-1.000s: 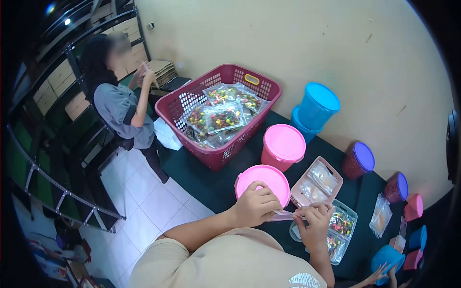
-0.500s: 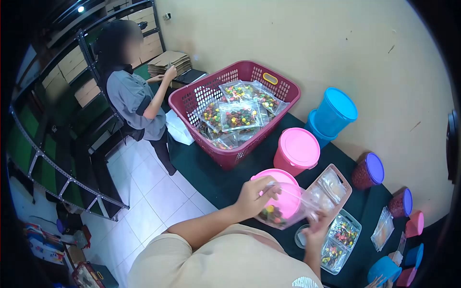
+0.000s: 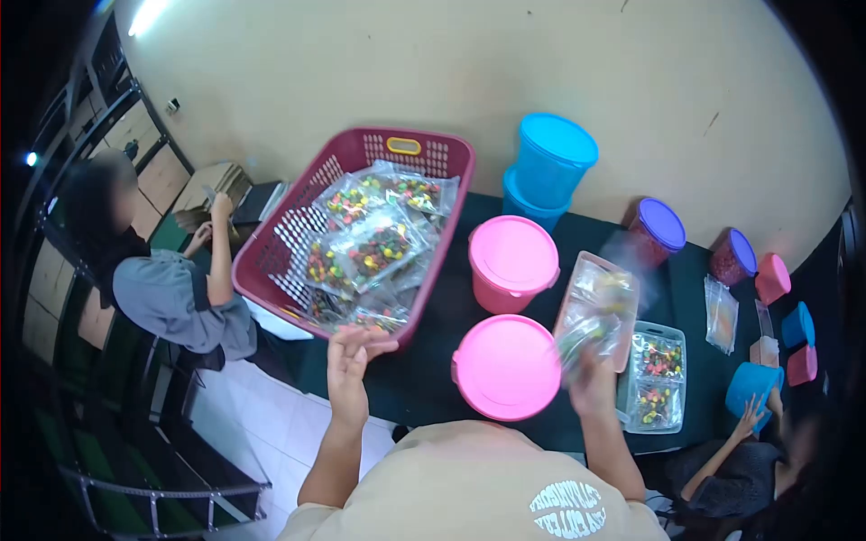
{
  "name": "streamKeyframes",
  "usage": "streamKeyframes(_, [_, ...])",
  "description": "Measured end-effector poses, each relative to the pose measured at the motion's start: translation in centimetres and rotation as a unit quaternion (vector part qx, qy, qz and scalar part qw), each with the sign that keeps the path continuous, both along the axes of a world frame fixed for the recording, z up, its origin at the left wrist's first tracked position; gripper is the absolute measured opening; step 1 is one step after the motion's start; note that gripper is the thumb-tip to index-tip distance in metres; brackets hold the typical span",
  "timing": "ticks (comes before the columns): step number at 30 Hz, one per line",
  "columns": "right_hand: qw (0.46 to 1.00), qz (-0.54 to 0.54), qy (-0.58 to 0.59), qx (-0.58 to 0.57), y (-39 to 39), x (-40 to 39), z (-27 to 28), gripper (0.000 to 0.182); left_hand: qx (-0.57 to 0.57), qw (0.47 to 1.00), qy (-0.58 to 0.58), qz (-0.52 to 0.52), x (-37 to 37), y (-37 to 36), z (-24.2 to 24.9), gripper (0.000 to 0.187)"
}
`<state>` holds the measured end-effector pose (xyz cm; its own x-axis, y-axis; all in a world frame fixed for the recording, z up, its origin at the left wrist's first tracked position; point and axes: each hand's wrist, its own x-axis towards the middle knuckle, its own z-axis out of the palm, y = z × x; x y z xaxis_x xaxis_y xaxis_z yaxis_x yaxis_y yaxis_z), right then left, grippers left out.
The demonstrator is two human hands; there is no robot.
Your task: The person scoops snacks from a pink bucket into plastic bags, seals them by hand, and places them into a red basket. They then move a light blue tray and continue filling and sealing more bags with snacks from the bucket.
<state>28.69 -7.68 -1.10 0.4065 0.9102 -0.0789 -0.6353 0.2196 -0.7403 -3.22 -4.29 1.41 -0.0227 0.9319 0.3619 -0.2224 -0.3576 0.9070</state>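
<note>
Standing at a dark table (image 3: 433, 379) by a beige wall, beside a red basket (image 3: 298, 243).
My right hand (image 3: 591, 383) gripped a blurred candy bag (image 3: 591, 320) above the pink tray (image 3: 573, 307); my left hand (image 3: 352, 356) hung open, empty, near the basket.

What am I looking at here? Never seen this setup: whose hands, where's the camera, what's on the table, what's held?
One view, from a camera worn on a person's head, looking down over their own arms. The left hand is open and empty near a red basket of candy bags. The right hand grips a clear bag, blurred by motion. On the dark table stand pink tubs, blue tubs, purple-lidded jars and trays of bags. Two other people work nearby.
</note>
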Motion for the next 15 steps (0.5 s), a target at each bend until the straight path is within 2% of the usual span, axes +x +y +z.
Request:
streamKeyframes(2, [0.982,0.091,-0.149,0.071,0.0,-3.0,-0.3,0.046,-0.017,0.999,0.006,-0.052,-3.0,0.6,0.7,0.035])
streamKeyframes(4, [0.996,0.063,-0.040,0.053,2.3,-6.0,2.0,0.057,-0.049,0.993,0.029,-0.103,-5.4,1.5,2.4,0.037])
streamKeyframes(6, [0.994,0.082,-0.067,0.024,5.0,-9.5,3.0,0.059,-0.053,0.989,0.054,-0.126,-7.4,3.1,3.7,0.043])
streamKeyframes(8, [0.971,0.146,-0.190,0.000,8.0,-13.8,3.0,0.059,-0.183,0.969,0.065,-0.155,-8.7,4.9,5.5,0.051])
streamKeyframes(10, [0.946,0.251,-0.205,-0.024,10.2,-18.1,4.9,0.062,-0.190,0.958,0.075,-0.199,-10.2,7.3,5.7,0.056])
streamKeyframes(12, [0.940,0.251,-0.225,-0.043,12.3,-21.5,5.3,0.066,-0.228,0.940,0.073,-0.242,-11.4,9.8,4.8,0.056])
streamKeyframes(13, [0.945,0.240,-0.224,-0.016,13.0,-22.7,5.1,0.067,-0.245,0.945,0.068,-0.204,-11.4,10.9,4.4,0.063])
streamKeyframes(15, [0.950,0.232,-0.209,-0.016,14.0,-23.9,4.5,0.066,-0.236,0.945,0.089,-0.208,-12.4,12.3,4.1,0.061])
